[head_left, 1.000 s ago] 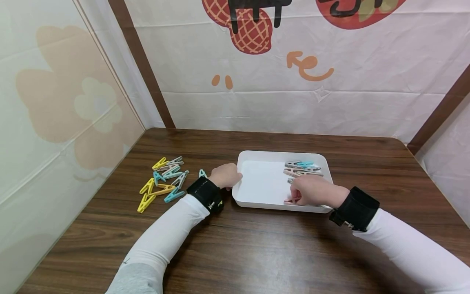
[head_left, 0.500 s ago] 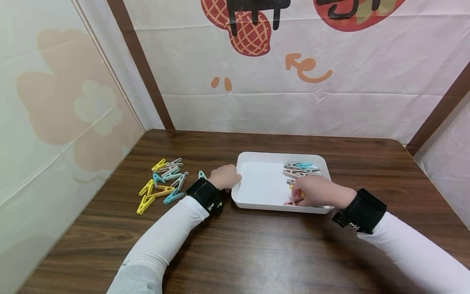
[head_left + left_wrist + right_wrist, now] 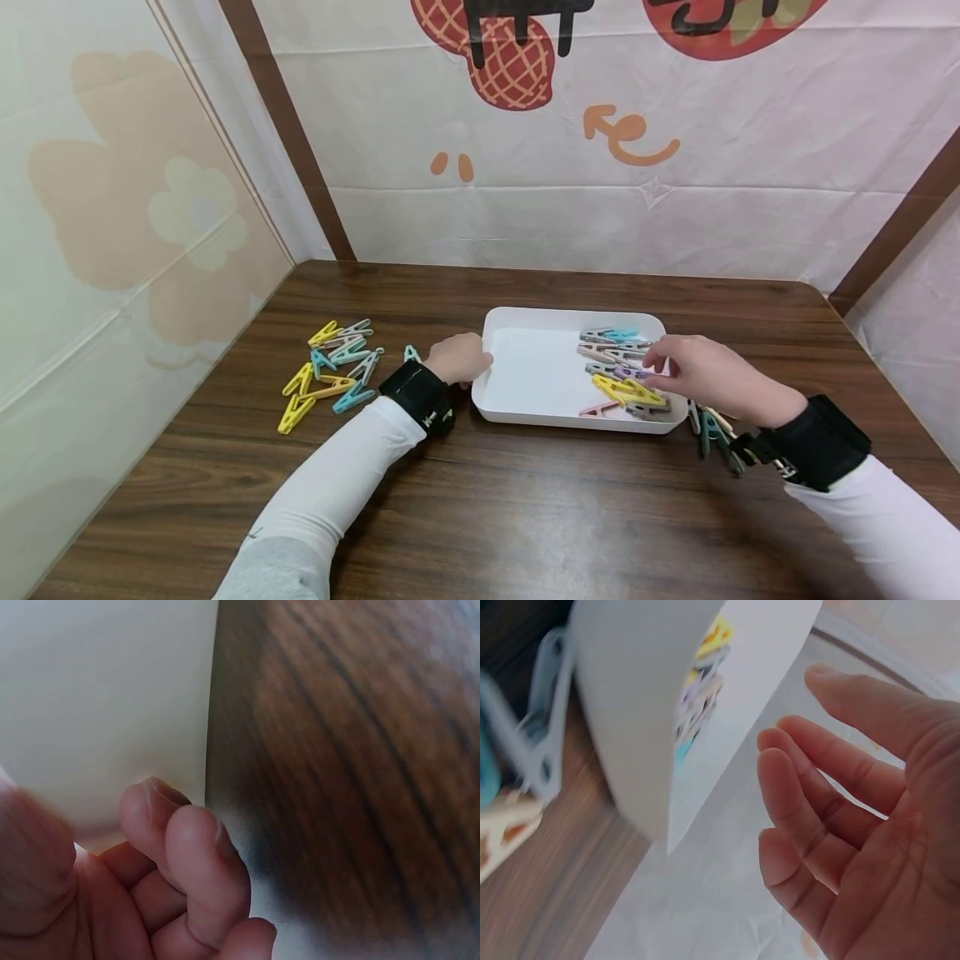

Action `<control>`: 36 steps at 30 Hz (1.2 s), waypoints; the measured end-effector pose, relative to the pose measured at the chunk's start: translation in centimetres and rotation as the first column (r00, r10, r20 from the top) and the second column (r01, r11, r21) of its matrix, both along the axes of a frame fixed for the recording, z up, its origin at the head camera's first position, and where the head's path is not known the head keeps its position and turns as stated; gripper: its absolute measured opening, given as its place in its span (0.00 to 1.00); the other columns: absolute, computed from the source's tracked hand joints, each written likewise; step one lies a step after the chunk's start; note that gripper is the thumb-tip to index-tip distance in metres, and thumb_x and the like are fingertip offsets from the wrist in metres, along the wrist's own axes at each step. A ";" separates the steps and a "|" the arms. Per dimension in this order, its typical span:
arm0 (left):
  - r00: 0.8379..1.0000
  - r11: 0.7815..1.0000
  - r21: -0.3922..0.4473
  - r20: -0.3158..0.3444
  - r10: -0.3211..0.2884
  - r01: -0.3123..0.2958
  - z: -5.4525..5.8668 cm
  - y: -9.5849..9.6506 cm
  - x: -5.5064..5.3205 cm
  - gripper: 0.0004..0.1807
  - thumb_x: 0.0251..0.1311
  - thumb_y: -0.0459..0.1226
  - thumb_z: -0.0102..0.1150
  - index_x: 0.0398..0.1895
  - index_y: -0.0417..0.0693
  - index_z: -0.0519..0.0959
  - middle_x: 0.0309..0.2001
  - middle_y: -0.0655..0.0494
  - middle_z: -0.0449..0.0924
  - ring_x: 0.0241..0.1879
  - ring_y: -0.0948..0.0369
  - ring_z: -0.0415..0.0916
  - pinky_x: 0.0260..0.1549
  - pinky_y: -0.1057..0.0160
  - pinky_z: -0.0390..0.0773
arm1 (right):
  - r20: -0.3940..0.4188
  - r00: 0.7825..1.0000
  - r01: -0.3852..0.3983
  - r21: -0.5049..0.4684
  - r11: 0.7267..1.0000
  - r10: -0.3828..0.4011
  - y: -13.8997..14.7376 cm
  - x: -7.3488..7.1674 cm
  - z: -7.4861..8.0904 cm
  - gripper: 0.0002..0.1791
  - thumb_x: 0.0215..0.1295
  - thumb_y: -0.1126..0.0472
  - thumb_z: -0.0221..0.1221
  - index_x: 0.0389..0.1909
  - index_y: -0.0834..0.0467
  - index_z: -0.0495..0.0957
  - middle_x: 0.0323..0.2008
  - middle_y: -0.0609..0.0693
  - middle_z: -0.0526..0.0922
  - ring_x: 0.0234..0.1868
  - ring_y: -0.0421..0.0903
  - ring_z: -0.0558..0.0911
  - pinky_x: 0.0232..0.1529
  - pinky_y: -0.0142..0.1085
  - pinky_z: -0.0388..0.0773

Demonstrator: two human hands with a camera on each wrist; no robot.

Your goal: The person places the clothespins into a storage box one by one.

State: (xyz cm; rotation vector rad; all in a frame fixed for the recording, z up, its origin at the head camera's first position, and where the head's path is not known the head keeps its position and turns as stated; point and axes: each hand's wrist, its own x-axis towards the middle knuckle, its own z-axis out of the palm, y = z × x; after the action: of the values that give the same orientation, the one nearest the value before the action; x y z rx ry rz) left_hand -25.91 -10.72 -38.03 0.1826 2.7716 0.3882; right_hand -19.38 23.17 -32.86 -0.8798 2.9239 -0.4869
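Note:
A shallow white tray (image 3: 536, 367) lies on the table, clothespins grouped along its right side. My left hand (image 3: 458, 359) holds the tray's left edge, fingers curled at the white wall (image 3: 105, 697) in the left wrist view. Over the right rim hovers my right hand (image 3: 705, 375), fingers loosely bent and nothing between them. Just left of its fingertips rest a yellow clothespin (image 3: 626, 390) and a purple one (image 3: 628, 372). Nearer the front wall lie a pink clothespin (image 3: 598, 409) and a grey one (image 3: 648, 412). Blue clothespins (image 3: 621, 335) sit toward the back.
A loose pile of yellow, blue and grey clothespins (image 3: 348, 354) spreads left of my left hand. One light-blue clothespin (image 3: 412, 353) sits beside that hand. Dark green clothespins (image 3: 708, 429) lie right of the tray, partly hidden under my right wrist. A patterned sheet (image 3: 525, 217) stands behind the table.
My right hand has let go of a yellow clothespin inside the tray, then risen and moved right, uncovering the clothespins there. The left hand stays at the tray's edge.

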 end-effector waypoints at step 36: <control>1.000 1.000 0.007 -0.003 -0.009 0.009 -0.2 0.0 -0.1 0.16 0.70 0.40 0.44 0.31 0.42 0.78 0.19 0.51 0.78 0.18 0.59 0.77 0.21 0.61 0.70 | 0.244 0.953 0.161 0.095 0.982 -0.180 8.1 1.0 -3.2 0.13 0.57 0.61 0.67 0.38 0.64 0.78 0.27 0.46 0.76 0.27 0.43 0.73 0.27 0.39 0.70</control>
State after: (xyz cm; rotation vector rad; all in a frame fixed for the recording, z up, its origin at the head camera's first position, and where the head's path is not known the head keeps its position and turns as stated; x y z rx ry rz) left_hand -26.06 -10.77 -38.22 0.1976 2.7713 0.3954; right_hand -18.39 31.26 -36.09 -0.5147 2.7739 -0.4582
